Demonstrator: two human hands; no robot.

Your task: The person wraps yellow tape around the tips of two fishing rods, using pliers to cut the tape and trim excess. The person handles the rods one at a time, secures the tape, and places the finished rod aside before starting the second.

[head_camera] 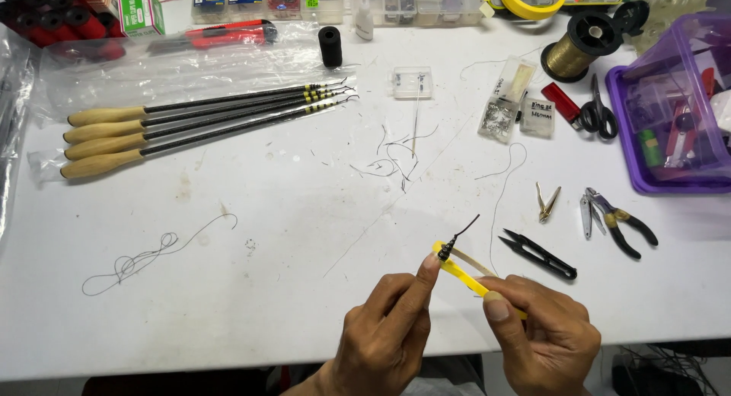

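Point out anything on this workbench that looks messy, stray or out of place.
Loose thread lies about the white table: a tangled dark thread at the left, and short thread offcuts scattered mid-table below the small clear box. The four wooden-handled rods lie neatly side by side. Nothing looks spilled or broken.

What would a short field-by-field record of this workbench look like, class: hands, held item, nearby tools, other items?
left hand: pinches the black wrapped tip of the yellow rod
right hand: grips the rod's other end
nearest tools: black thread snips, small pliers
far left: four wooden-handled rods, side by side
loose: tangle of thread
surface: white table
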